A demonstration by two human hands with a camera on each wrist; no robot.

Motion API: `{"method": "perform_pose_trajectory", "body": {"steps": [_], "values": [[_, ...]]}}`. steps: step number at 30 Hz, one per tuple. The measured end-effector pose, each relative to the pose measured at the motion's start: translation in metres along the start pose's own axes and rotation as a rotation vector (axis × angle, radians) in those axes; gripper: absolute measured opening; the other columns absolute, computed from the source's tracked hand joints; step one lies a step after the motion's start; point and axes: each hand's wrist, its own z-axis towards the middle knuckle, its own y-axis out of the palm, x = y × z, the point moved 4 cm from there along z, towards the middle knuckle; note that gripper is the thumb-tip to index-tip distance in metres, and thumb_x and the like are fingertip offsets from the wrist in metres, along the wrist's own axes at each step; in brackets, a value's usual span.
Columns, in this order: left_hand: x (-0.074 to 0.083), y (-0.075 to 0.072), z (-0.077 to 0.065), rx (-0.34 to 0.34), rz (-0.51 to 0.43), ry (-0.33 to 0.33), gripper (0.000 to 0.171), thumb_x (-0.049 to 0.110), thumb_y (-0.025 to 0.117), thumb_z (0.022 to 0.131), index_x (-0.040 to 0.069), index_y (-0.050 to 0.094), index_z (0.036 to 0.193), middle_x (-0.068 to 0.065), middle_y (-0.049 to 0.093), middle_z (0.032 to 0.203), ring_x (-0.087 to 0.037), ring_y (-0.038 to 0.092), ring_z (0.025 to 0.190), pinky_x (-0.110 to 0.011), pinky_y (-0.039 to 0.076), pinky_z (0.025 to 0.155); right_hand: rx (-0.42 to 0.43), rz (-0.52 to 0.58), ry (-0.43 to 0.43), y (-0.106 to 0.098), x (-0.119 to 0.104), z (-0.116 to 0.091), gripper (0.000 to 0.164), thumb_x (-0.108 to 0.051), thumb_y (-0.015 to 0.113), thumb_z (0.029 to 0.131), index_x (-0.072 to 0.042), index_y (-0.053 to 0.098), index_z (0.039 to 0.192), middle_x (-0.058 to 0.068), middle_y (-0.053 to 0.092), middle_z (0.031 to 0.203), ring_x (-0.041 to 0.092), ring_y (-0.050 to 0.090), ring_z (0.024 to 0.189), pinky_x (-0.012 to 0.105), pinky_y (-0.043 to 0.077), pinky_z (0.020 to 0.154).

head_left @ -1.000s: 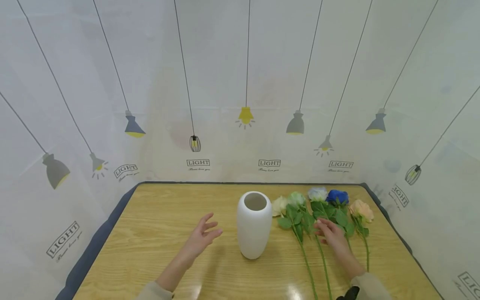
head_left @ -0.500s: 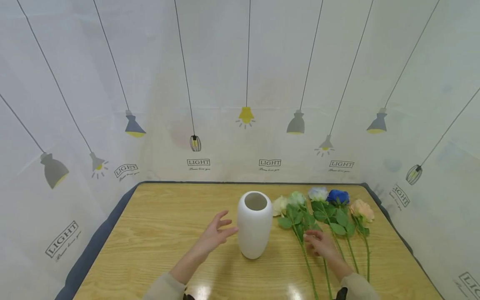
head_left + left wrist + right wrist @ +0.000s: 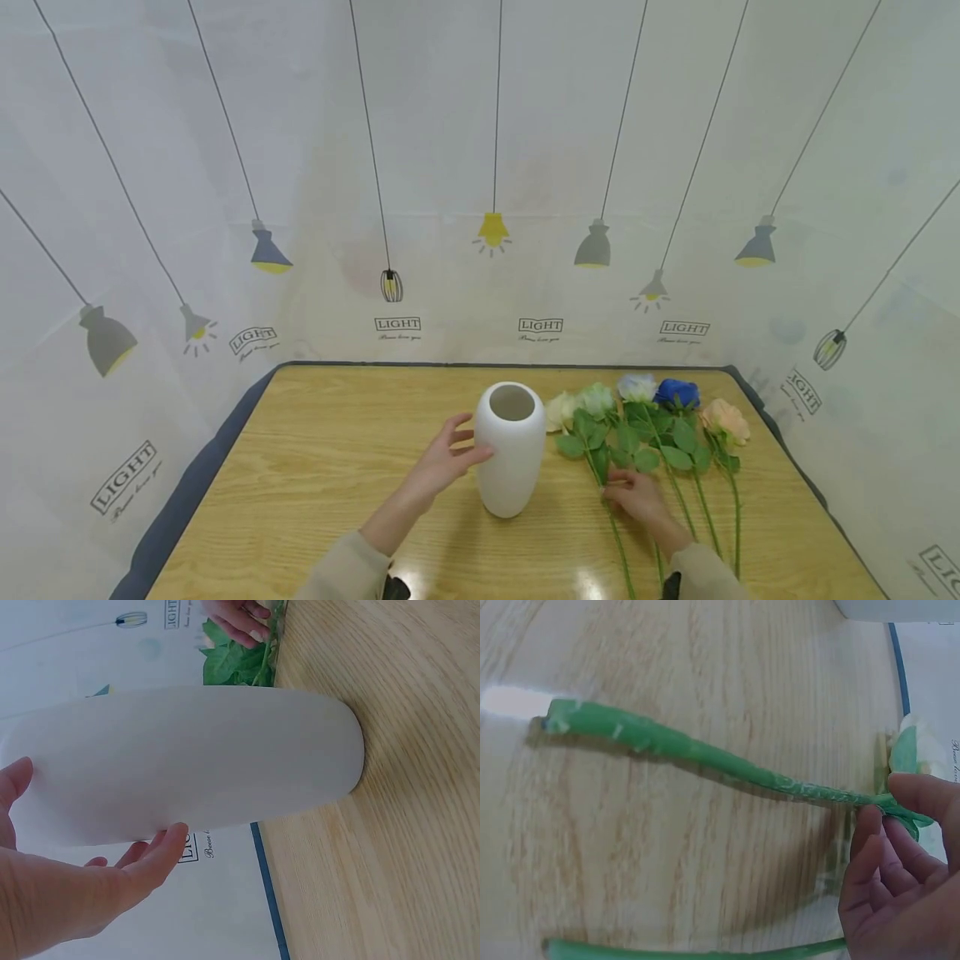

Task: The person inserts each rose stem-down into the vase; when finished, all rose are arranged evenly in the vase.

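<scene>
Pale backdrop (image 3: 330, 167), printed with hanging lamps (image 3: 492, 229), rises behind and beside the wooden table (image 3: 337, 433) we look down on. Near the table's middle we see the white vase (image 3: 517, 467), upright with its mouth up. At its left side our left hand (image 3: 442, 458) is spread wide, thumb in front of the vase; how firmly it presses, if at all, we cannot tell. To the vase's right, our right hand (image 3: 636, 497) pinches a green stem (image 3: 705, 754) narrowly between thumb and fingers, close below its leaves; we cannot be sure which bloom it bears. Farther out lie a cream rose (image 3: 560, 412), nearest the vase, then a pale green rose (image 3: 597, 400), a whitish-blue rose (image 3: 637, 387), a deep blue rose (image 3: 678, 393) and a peach rose (image 3: 725, 419), their stems pointing toward us. Light sleeves (image 3: 347, 571) cover our forearms.
</scene>
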Motion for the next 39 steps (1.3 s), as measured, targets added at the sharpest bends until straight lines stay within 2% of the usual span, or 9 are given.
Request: {"method": "perform_pose_trajectory", "body": {"steps": [9, 16, 18, 22, 25, 28, 31, 35, 39], "values": [[0.003, 0.004, -0.001, -0.001, 0.001, 0.011, 0.071, 0.032, 0.068, 0.077, 0.006, 0.032, 0.132, -0.02, 0.037, 0.128, -0.039, 0.041, 0.112, -0.049, 0.038, 0.083, 0.027, -0.14, -0.108, 0.007, 0.007, 0.006, 0.044, 0.0, 0.064, 0.072, 0.018, 0.049, 0.109, 0.009, 0.059, 0.079, 0.021, 0.055, 0.069, 0.032, 0.045, 0.057], [0.004, 0.006, -0.002, 0.0, 0.003, 0.017, 0.07, 0.03, 0.068, 0.077, 0.006, 0.033, 0.131, -0.021, 0.037, 0.127, -0.04, 0.041, 0.111, -0.05, 0.038, 0.082, 0.018, -0.139, -0.074, 0.008, 0.009, 0.007, 0.04, 0.003, 0.061, 0.073, 0.018, 0.049, 0.108, 0.008, 0.054, 0.073, 0.014, 0.045, 0.06, 0.029, 0.041, 0.056], [0.004, 0.006, -0.001, 0.0, 0.004, 0.016, 0.07, 0.03, 0.068, 0.077, 0.005, 0.033, 0.131, -0.021, 0.037, 0.127, -0.04, 0.041, 0.111, -0.05, 0.039, 0.082, 0.003, -0.116, -0.049, 0.007, 0.008, 0.007, 0.031, 0.002, 0.061, 0.073, 0.016, 0.052, 0.1, 0.012, 0.054, 0.072, 0.016, 0.045, 0.06, 0.03, 0.041, 0.055], [0.003, 0.005, 0.0, 0.0, 0.001, 0.019, 0.07, 0.031, 0.069, 0.077, 0.005, 0.033, 0.131, -0.022, 0.037, 0.127, -0.04, 0.041, 0.111, -0.05, 0.039, 0.081, -0.054, -0.026, 0.016, 0.004, 0.006, 0.005, 0.032, 0.001, 0.061, 0.075, 0.015, 0.05, 0.102, 0.016, 0.054, 0.078, 0.017, 0.048, 0.061, 0.031, 0.043, 0.054], [0.003, 0.004, 0.0, -0.001, 0.001, 0.021, 0.07, 0.031, 0.068, 0.077, 0.005, 0.032, 0.131, -0.022, 0.037, 0.127, -0.041, 0.041, 0.111, -0.05, 0.039, 0.081, -0.113, 0.05, 0.051, 0.003, 0.003, 0.002, 0.03, 0.0, 0.06, 0.077, 0.014, 0.049, 0.101, 0.011, 0.052, 0.077, 0.016, 0.046, 0.056, 0.03, 0.041, 0.051], [0.002, 0.004, 0.0, -0.002, 0.003, 0.018, 0.071, 0.031, 0.068, 0.077, 0.005, 0.031, 0.132, -0.022, 0.036, 0.128, -0.041, 0.041, 0.111, -0.05, 0.039, 0.081, -0.186, 0.103, 0.051, 0.001, -0.002, 0.0, 0.016, 0.0, 0.056, 0.082, 0.009, 0.047, 0.091, 0.007, 0.045, 0.068, 0.014, 0.039, 0.05, 0.028, 0.036, 0.049], [0.002, 0.004, -0.001, -0.006, -0.01, 0.017, 0.071, 0.03, 0.068, 0.078, 0.005, 0.031, 0.132, -0.022, 0.036, 0.128, -0.041, 0.04, 0.112, -0.05, 0.039, 0.081, -0.2, 0.127, 0.023, -0.002, -0.008, -0.003, 0.02, -0.001, 0.053, 0.085, 0.012, 0.047, 0.098, 0.01, 0.048, 0.076, 0.013, 0.044, 0.057, 0.029, 0.041, 0.052], [0.004, 0.004, -0.002, -0.009, -0.029, 0.01, 0.068, 0.026, 0.067, 0.079, 0.004, 0.031, 0.132, -0.023, 0.035, 0.128, -0.042, 0.04, 0.112, -0.049, 0.04, 0.081, -0.186, 0.141, 0.013, -0.007, -0.021, -0.006, 0.051, -0.003, 0.053, 0.086, 0.021, 0.029, 0.123, 0.025, 0.047, 0.106, 0.027, 0.055, 0.084, 0.037, 0.048, 0.067], [0.004, 0.004, -0.001, -0.004, -0.023, 0.015, 0.069, 0.028, 0.068, 0.078, 0.005, 0.031, 0.132, -0.022, 0.036, 0.128, -0.041, 0.04, 0.112, -0.048, 0.041, 0.08, -0.22, 0.149, 0.017, -0.011, -0.033, -0.007, 0.055, -0.006, 0.053, 0.087, 0.021, 0.025, 0.126, 0.031, 0.042, 0.114, 0.035, 0.05, 0.098, 0.04, 0.047, 0.072]]}}
